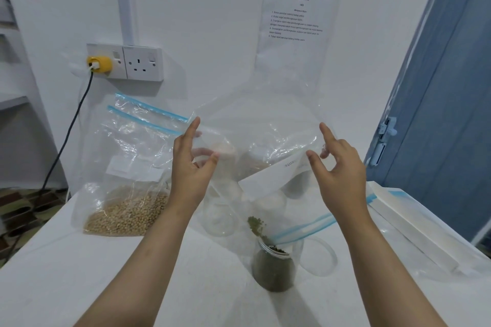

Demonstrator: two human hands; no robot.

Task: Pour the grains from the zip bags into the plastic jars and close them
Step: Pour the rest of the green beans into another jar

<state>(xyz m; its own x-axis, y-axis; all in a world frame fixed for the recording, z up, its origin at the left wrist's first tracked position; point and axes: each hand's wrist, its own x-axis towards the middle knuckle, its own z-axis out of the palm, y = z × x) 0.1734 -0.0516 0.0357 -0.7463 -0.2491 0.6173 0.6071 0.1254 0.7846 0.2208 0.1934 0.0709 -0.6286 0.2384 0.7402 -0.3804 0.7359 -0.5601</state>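
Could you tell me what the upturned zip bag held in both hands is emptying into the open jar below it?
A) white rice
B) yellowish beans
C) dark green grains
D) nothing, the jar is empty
C: a trickle of dark green grains falls from the mouth of the upturned zip bag into the open jar, which already holds the same dark fill.

A printed sheet (296, 20) taped to the wall carries the heading "TASK & GOAL" at its top, with a short bracketed line and a small bold line beneath, then a numbered list running 1 to 5 (the wording is too small and blurred to read with confidence). On the clear zip bag (260, 141) held up over the table, a white label strip (268, 179) shows upside-down letters that look like "ents"; the rest is hidden.
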